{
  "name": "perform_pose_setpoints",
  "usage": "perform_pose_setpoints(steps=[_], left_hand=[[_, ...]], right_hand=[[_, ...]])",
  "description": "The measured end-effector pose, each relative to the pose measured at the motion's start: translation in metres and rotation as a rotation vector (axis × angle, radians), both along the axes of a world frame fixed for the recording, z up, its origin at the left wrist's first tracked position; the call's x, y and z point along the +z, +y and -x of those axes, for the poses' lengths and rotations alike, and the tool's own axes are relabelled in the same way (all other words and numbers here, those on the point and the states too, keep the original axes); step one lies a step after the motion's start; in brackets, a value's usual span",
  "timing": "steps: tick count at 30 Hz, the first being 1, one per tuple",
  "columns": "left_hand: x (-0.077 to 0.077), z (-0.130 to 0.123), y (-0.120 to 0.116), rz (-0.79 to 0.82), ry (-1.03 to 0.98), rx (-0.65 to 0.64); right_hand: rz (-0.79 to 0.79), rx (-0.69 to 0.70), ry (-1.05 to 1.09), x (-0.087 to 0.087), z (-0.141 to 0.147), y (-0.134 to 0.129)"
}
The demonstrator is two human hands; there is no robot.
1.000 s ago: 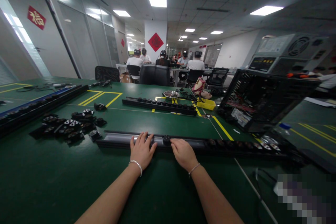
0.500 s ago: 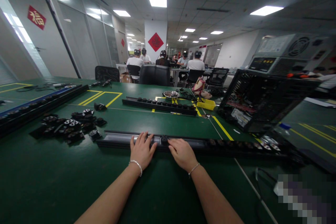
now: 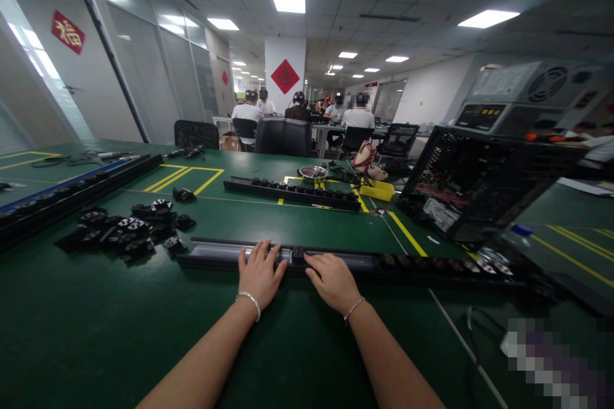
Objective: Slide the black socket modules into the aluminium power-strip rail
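A long black rail [image 3: 211, 254] with a shiny grey channel lies across the table in front of me. My left hand [image 3: 261, 275] rests on it with spread fingers, pressing the near side and channel. A small black module [image 3: 298, 254] sits in the channel between my hands. My right hand [image 3: 330, 278] has its fingers drawn together, and the fingertips touch the module's right side. Further right, several round dark modules [image 3: 432, 265] are set along the same rail. The undersides of my fingers are hidden.
Loose black modules [image 3: 129, 230] are piled at left, beside a long rail [image 3: 86, 185]. A shorter filled rail [image 3: 292, 193], a metal dish [image 3: 313, 172] and a yellow tray [image 3: 377, 190] stand beyond. An open computer case [image 3: 460, 185] stands at right. People sit at far desks.
The small black module has slid slightly left along the channel, with my right fingertips following it. My left hand has stayed in place.
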State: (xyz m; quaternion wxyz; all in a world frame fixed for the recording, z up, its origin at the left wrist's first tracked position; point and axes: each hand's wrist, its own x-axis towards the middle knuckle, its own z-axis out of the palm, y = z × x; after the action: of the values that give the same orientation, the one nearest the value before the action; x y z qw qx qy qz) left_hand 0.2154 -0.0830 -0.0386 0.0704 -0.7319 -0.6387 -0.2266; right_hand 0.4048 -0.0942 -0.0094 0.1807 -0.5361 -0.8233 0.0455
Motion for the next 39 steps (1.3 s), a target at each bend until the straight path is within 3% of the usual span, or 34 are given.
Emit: perform_pose_setpoints(steps=[39], left_hand=[[0.005,-0.004,-0.003,0.006,-0.054,0.009]], right_hand=[[-0.018,-0.02,-0.066,-0.008,0.019,-0.01]])
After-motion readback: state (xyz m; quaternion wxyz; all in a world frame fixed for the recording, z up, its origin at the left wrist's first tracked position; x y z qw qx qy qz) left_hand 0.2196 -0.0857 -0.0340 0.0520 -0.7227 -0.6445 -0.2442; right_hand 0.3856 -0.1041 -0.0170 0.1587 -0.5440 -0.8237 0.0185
